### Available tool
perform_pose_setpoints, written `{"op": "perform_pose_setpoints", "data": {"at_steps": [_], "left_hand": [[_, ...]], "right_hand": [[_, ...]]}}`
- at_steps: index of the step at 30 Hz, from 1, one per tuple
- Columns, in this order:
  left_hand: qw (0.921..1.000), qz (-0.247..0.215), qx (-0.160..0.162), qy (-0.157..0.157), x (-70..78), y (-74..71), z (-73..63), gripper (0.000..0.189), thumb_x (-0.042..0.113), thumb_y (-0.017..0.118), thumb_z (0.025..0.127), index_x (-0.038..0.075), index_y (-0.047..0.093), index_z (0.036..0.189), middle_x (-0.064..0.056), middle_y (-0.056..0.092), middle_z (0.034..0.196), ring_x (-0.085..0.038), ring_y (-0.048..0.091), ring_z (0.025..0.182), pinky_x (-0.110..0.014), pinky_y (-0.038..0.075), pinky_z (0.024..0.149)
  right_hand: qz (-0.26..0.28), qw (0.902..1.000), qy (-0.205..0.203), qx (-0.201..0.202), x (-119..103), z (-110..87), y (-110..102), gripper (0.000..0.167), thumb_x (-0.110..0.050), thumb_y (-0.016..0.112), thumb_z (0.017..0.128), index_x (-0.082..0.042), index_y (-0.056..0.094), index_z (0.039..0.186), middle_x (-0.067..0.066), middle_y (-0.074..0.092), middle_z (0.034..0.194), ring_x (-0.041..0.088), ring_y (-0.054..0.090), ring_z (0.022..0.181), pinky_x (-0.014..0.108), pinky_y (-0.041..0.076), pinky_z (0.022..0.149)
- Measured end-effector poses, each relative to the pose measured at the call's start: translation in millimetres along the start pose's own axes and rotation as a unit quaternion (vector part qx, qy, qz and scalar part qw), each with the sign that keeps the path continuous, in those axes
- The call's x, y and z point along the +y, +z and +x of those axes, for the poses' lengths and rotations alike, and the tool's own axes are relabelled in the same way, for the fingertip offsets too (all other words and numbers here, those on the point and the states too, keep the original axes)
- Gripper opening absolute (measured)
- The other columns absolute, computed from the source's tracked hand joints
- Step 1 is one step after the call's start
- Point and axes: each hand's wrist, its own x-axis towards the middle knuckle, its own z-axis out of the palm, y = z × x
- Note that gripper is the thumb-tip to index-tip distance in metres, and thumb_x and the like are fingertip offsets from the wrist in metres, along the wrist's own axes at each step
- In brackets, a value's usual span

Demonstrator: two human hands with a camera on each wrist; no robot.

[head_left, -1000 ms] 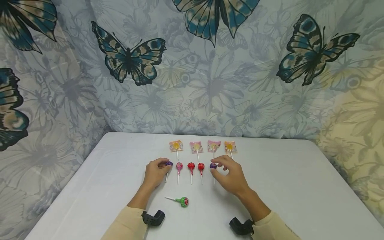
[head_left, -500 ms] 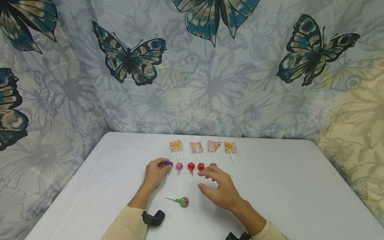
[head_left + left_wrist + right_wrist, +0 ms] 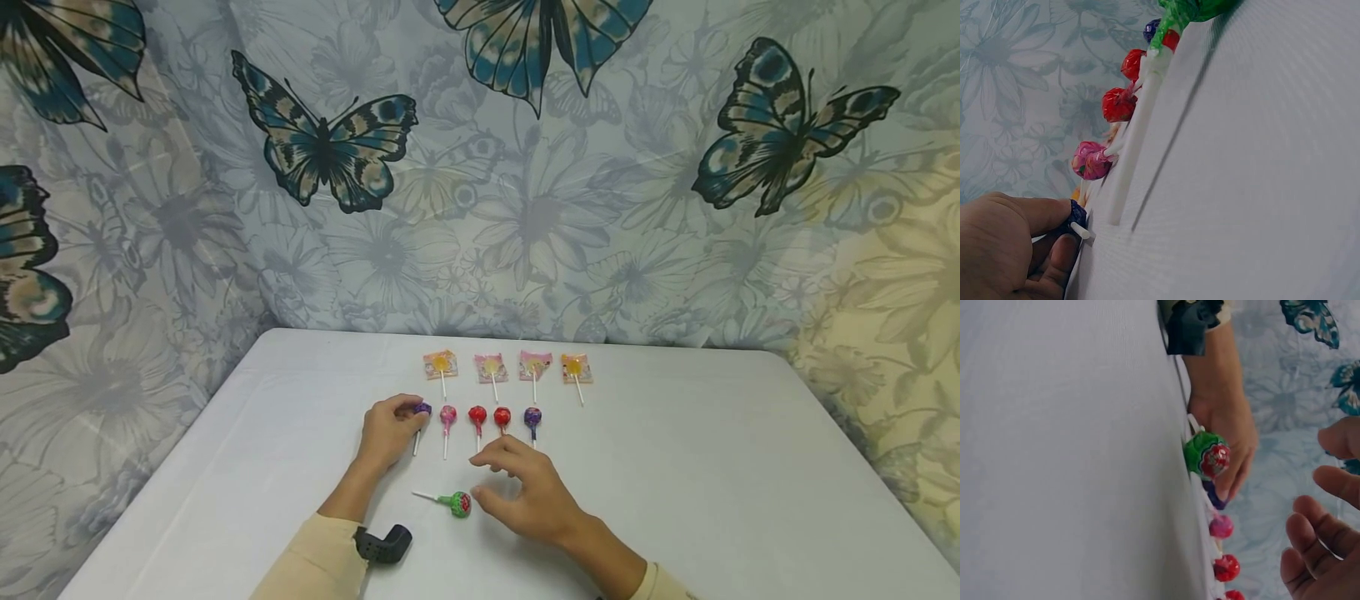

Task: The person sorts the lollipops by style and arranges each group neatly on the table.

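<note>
My left hand (image 3: 387, 433) pinches the wrapped head of a purple lollipop (image 3: 1077, 215) at the left end of the front row. Beside it in that row are a pink lollipop (image 3: 448, 415), two red lollipops (image 3: 477, 415) and another purple lollipop (image 3: 532, 417) at the right end. Nearer to me, a green lollipop (image 3: 460, 504) lies with its stick pointing left. My right hand (image 3: 528, 492) hovers just right of the green head, thumb and fingers apart, holding nothing. It hides the lower sticks of the right-hand lollipops in the head view.
Behind the front row lies a back row of flat lollipops in clear wrappers, orange (image 3: 440, 365) and pink (image 3: 491, 368). They rest on a white table (image 3: 712, 450). A butterfly-patterned cloth (image 3: 540, 217) hangs behind it. A black wrist camera (image 3: 384, 545) is on the left wrist.
My right hand has left the right-end purple lollipop and moved left and toward me, to beside the green lollipop. My left hand keeps its place on the other purple lollipop.
</note>
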Motion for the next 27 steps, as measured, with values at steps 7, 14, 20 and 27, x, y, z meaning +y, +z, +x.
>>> {"op": "perform_pose_setpoints", "data": {"at_steps": [7, 14, 20, 27], "left_hand": [[1.0, 0.003, 0.001, -0.002, 0.5, -0.9, 0.7, 0.023, 0.005, 0.075, 0.082, 0.002, 0.072, 0.104, 0.0, 0.06, 0.074, -0.014, 0.055, 0.067, -0.023, 0.046, 0.058], [1.0, 0.006, 0.0, 0.0, -0.7, 0.0, 0.9, 0.023, 0.005, 0.075, 0.082, 0.001, 0.072, 0.104, 0.001, 0.06, 0.075, -0.013, 0.055, 0.067, -0.023, 0.046, 0.059], [1.0, 0.009, 0.001, 0.001, 0.1, -0.1, 0.8, 0.023, 0.006, 0.075, 0.082, 0.002, 0.072, 0.104, 0.001, 0.06, 0.074, -0.014, 0.054, 0.067, -0.024, 0.046, 0.059], [0.9999, 0.014, 0.001, 0.002, -1.0, -0.4, 0.2, 0.022, 0.006, 0.075, 0.082, 0.003, 0.072, 0.104, 0.001, 0.06, 0.075, -0.013, 0.054, 0.068, -0.024, 0.046, 0.059]], "right_hand": [[0.009, 0.9989, 0.035, -0.031, 3.4, -2.8, 5.4, 0.028, -0.011, 0.076, 0.081, -0.012, 0.07, 0.108, 0.0, 0.064, 0.101, 0.02, 0.059, 0.083, 0.034, 0.051, 0.069], [0.029, 0.9954, 0.05, -0.076, 10.0, -5.5, 11.0, 0.031, -0.015, 0.077, 0.082, -0.01, 0.069, 0.111, 0.001, 0.064, 0.101, 0.019, 0.057, 0.084, 0.03, 0.05, 0.069], [0.027, 0.987, 0.073, -0.14, 16.7, -6.2, 13.0, 0.035, -0.022, 0.075, 0.085, -0.014, 0.067, 0.118, -0.004, 0.062, 0.107, 0.014, 0.056, 0.088, 0.028, 0.048, 0.075], [0.007, 0.9839, 0.068, -0.165, 19.0, -7.6, 16.1, 0.034, -0.024, 0.074, 0.087, -0.018, 0.067, 0.119, -0.011, 0.061, 0.11, 0.008, 0.056, 0.093, 0.028, 0.047, 0.081]]}}
